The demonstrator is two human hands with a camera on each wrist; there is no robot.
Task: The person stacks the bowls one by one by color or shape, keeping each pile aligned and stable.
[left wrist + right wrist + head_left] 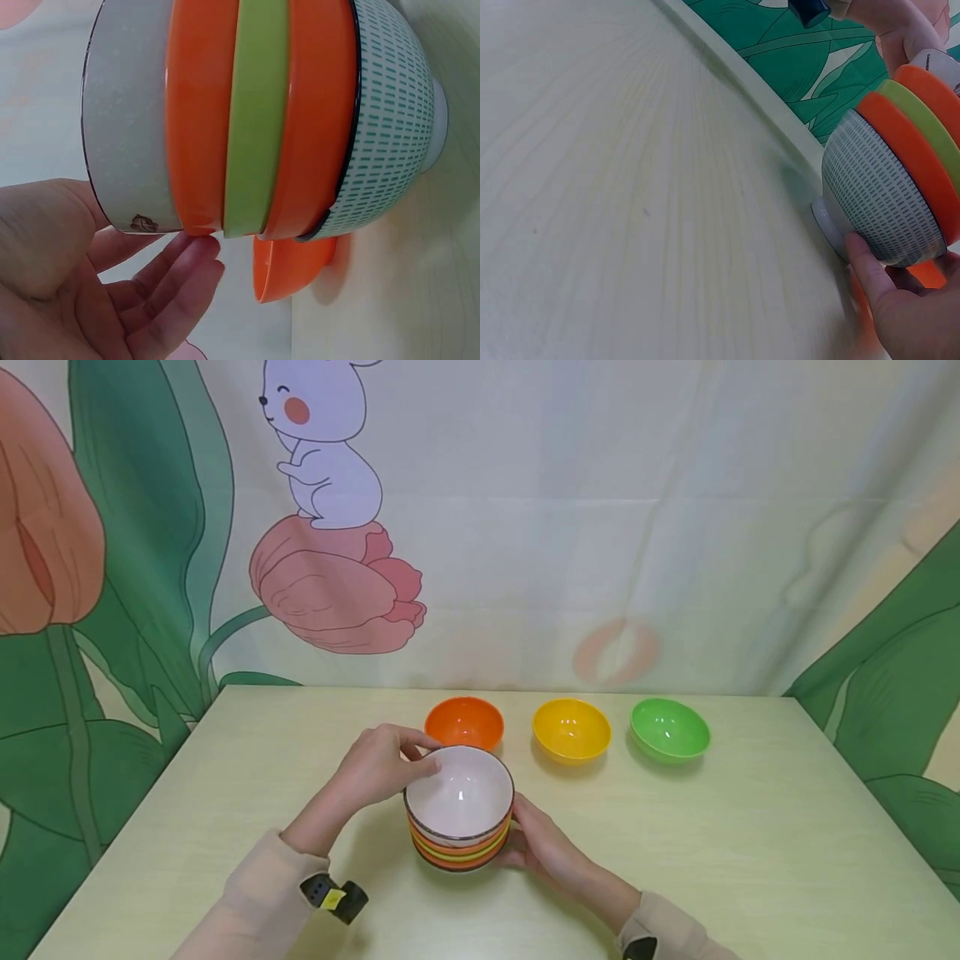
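Bowls number eight by my count: five nested in one stack (459,810) between the two hands, and three loose ones behind it on the worktop (765,860). Through the left wrist camera I read the stack from top to bottom: one whitish bowl (127,112), one upper orange bowl (199,120), one lime bowl (259,120), one lower orange bowl (319,112) and one patterned bowl (390,120) with rows of green dashes and a pale foot. The stack is near the front of the worktop, toward the person, its mouth tipped a little to the head camera; I can't tell whether the foot touches the surface.

I see the left hand (384,764) pinching the whitish bowl, thumb over its rim and fingers outside. The right hand (543,843) grips the patterned bowl low down from the other side, thumb near the foot.

The three loose bowls stand upright in a row: one plain orange bowl (465,722), partly hidden by the stack, one yellow bowl (572,731) in the middle, and one green bowl (670,731). Beyond them I have one printed curtain (525,527) with one white rabbit (330,477).
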